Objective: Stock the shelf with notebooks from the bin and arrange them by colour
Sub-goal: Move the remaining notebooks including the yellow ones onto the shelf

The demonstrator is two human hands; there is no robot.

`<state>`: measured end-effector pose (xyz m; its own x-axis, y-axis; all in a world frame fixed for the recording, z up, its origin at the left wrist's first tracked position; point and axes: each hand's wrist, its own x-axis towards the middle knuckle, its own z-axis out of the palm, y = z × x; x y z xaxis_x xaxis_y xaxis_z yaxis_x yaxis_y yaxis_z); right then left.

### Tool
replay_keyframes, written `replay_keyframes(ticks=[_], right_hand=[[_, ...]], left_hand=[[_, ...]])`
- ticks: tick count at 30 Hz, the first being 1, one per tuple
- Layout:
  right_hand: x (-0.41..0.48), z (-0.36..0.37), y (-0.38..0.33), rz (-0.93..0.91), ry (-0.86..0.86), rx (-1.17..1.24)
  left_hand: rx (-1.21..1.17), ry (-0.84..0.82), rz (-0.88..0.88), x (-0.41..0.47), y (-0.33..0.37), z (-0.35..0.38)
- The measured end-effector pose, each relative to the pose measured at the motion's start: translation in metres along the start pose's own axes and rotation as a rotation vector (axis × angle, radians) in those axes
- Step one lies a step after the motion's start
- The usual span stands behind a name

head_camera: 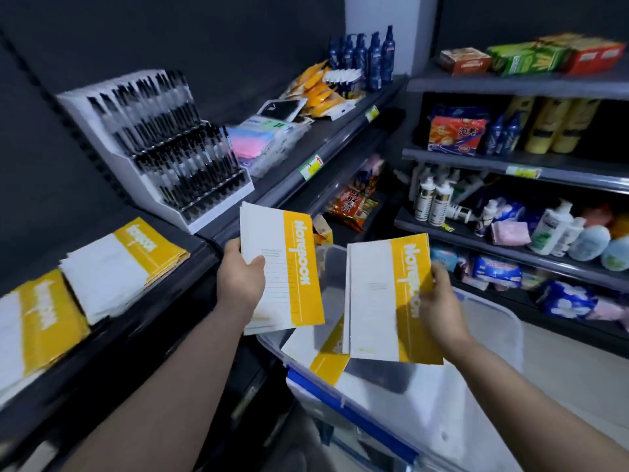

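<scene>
Over the clear plastic bin (469, 420), left hand (240, 281): grips thin stack of yellow-and-white paper notebooks (282, 267), thumb curled on the cover.
Right hand (439, 308): pinches second yellow-and-white notebook stack (374, 301) by its yellow edge.
Below the fingers: another notebook (326, 361) inside that bin.
Left of the left fingers: dark shelf (119, 342), two yellow notebook piles (112, 267) lying flat.

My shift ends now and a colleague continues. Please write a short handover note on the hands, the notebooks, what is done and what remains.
Left hand grips a yellow notebook stack; right hand grips a second stack above the bin.
Done: a near pile and a far pile of yellow notebooks lie on the shelf.
To do: shelve both held stacks; at least one yellow notebook lies in the bin.
</scene>
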<state>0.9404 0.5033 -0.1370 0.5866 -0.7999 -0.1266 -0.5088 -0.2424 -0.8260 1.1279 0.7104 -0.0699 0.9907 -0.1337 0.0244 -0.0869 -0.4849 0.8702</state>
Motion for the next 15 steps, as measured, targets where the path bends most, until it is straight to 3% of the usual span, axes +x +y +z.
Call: replay_keyframes(ticks=[5,15], right_hand=[[-0.005,0.010,-0.045,-0.122,-0.120,0.168],[-0.047,0.108,-0.160,-0.419,-0.383,0.106]], left_hand=[[-0.056,0.183,0.010,-0.024,0.004,-0.052],[-0.136,0.543,-0.131,-0.049,-0.012,-0.194]])
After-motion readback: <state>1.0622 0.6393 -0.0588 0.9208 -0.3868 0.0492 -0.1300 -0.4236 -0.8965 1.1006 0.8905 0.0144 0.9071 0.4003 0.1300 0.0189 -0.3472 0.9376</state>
